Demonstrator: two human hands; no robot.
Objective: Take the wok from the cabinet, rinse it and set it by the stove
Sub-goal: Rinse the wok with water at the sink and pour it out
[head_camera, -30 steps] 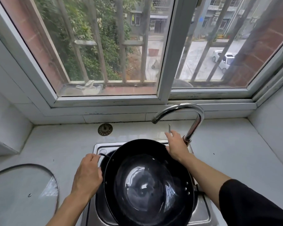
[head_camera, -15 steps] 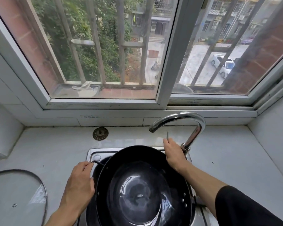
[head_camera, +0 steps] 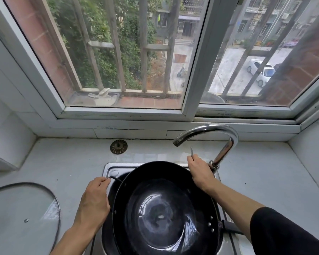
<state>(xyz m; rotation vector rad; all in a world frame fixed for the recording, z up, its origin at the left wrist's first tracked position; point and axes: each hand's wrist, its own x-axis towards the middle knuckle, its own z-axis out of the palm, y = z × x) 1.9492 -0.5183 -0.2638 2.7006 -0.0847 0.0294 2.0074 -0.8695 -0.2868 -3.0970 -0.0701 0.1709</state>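
Note:
A black wok (head_camera: 164, 214) sits tilted in the steel sink (head_camera: 109, 168), its wet, shiny inside facing up. My left hand (head_camera: 94, 201) grips the thin wire loop handle (head_camera: 115, 178) on the wok's left rim. The long black handle (head_camera: 230, 227) sticks out at the lower right, partly under my right forearm. My right hand (head_camera: 201, 172) reaches over the wok's far rim and pinches the thin metal tap lever (head_camera: 191, 151) beside the curved chrome tap (head_camera: 226, 137). No water runs from the spout.
A glass lid (head_camera: 22, 214) lies on the white counter to the left. A round drain strainer (head_camera: 118, 146) rests on the counter behind the sink. The barred window and its sill run along the back; tiled walls close both sides.
The view has shifted a little, so wok and hands sit lower in frame. Both hands keep the same holds on the loop handle and the tap lever.

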